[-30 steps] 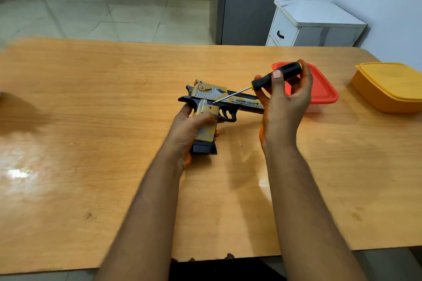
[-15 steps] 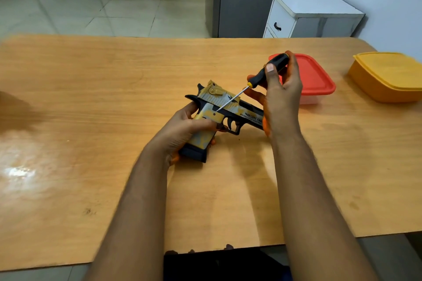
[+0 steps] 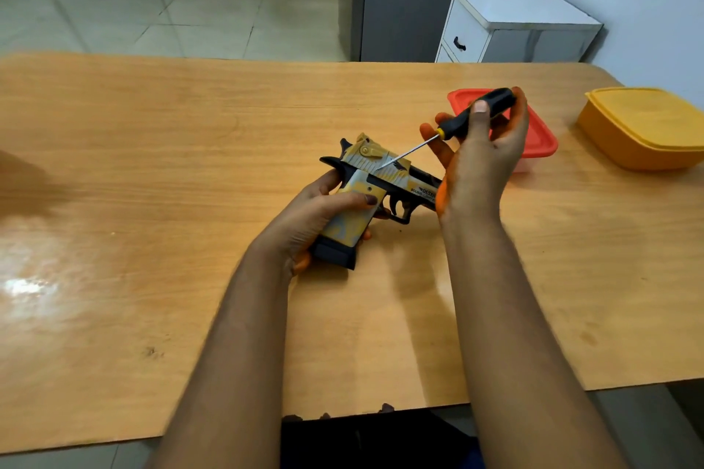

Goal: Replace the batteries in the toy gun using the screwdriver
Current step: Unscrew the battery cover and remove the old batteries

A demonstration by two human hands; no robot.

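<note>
- The step in hand looks like the unscrewing: the screwdriver (image 3: 466,124) is aimed at the upper side of the toy gun (image 3: 375,185), its thin metal tip touching or just short of the gold slide, above the grip.
- I cannot tell whether the tip sits in a screw head; one small round screw shows on the grip panel, lower than the tip.
- No battery cover is off and no batteries are in view, so the task seems at an early stage.
- The next move, by my judgement, calls for seating the tip squarely in the screw, keeping the shaft in line with it, and turning while pressing lightly so it does not slip.
- The left hand (image 3: 304,219) is wrapped around the grip, thumb across the side panel, holding the toy gun tilted just above the bench (image 3: 190,183), muzzle pointing right.
- The right hand (image 3: 480,160) is closed on the black handle of the screwdriver, thumb laid along it, fingers curled behind; the wrist is bent so the shaft slopes down and to the left.
- Both forearms reach forward from the near edge, the right one raised higher.
- A red-lidded box (image 3: 537,141) lies just behind the right hand, and a yellow box (image 3: 644,126) stands farther right.
</note>
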